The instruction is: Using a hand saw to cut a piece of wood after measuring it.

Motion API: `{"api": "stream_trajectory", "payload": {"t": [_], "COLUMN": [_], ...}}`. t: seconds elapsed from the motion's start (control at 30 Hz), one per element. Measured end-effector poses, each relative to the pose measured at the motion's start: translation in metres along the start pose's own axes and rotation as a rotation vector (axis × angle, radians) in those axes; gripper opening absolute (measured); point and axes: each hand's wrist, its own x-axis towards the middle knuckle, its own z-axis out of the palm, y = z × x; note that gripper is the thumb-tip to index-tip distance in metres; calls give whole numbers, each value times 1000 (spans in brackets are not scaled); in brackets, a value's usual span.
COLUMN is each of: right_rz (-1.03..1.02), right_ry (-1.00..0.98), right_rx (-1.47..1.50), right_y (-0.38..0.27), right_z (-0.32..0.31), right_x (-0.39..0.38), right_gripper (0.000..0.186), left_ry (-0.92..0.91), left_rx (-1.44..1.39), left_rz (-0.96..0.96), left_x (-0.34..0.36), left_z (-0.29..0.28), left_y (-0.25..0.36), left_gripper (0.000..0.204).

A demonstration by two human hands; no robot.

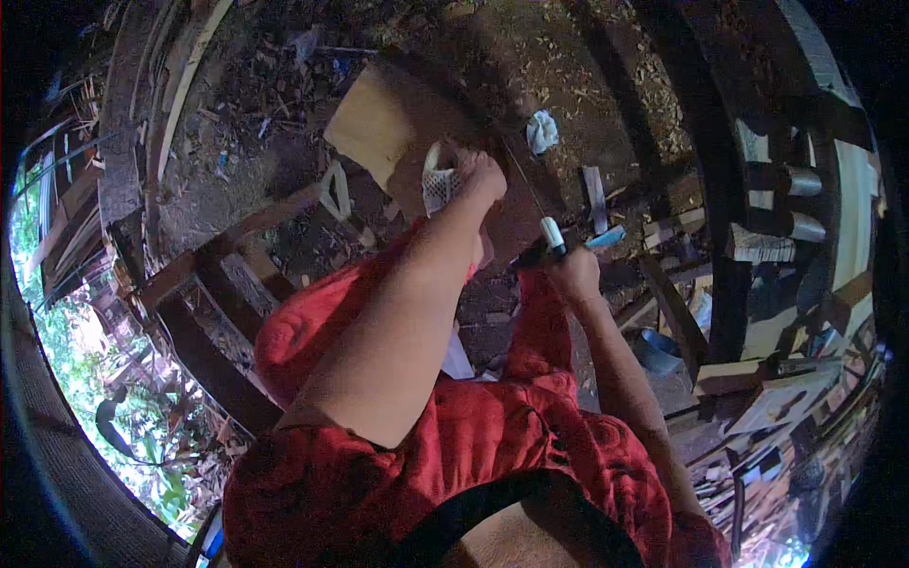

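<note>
My left hand (481, 177) reaches forward over a brown board. Its fingers are closed at the right edge of a small pale piece (439, 189) with a lattice pattern and a curved upper part; its exact kind is unclear. The thumb and fingertips are partly hidden. My right hand (575, 275), nearer to me, is closed round a tool (551, 229) with a white and dark handle. A long thin rod or blade runs from that handle forward and left, ending right of my left hand. A light blue object (607, 237) lies close beside my right hand.
The flat brown board (365, 128) lies on dirt ground strewn with chips. A crumpled white cloth or paper (542, 132) sits beyond the tool. Wooden beams (213, 308) stand at left. Stacked timber (762, 248) and a dark round container (658, 351) are at right.
</note>
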Motion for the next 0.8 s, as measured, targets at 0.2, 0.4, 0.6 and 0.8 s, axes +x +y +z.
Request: {"api": "stream_trajectory", "payload": {"t": [0.2, 0.4, 0.6, 0.8], "right_rz": [-5, -42, 43, -51], "right_ry": [119, 39, 16, 196], "right_rx": [157, -1, 70, 124], "right_y": [46, 25, 17, 52], "right_z": [-21, -1, 6, -15], "right_x": [-113, -17, -11, -117], "right_gripper": [38, 44, 33, 25], "left_ry": [29, 115, 160, 364], "left_rx": [-140, -169, -15, -185], "left_rz": [2, 67, -22, -2], "left_x": [9, 8, 3, 17], "left_z": [13, 12, 6, 22], "left_y": [1, -1, 1, -1], "left_gripper": [52, 50, 48, 48]}}
